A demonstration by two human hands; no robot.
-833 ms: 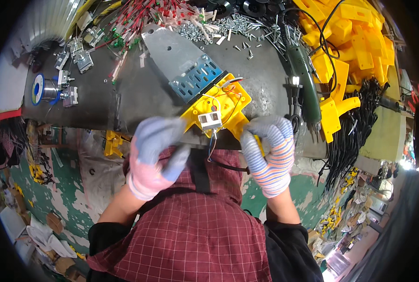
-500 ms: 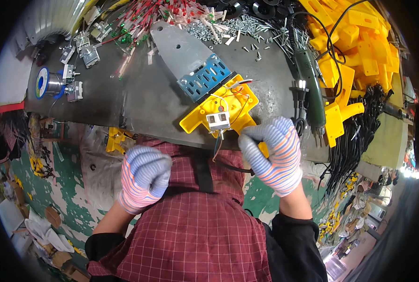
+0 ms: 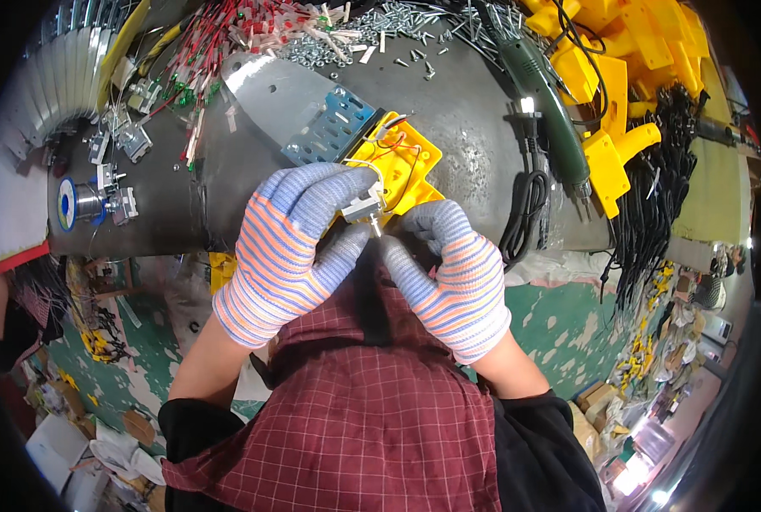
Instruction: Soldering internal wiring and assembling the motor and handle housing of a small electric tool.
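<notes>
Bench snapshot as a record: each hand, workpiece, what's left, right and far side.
left hand: holds small metal-cased component between thumb and fingers
right hand: thumb and fingertips close to the component's shaft; contact unclear
workpiece: open yellow housing with wires in it
beside workpiece: grey metal plate, blue slotted end toward housing
bench left: wire spool, more metal-cased parts
bench right: green power tool, yellow parts pile
bench far side: loose screws
</notes>
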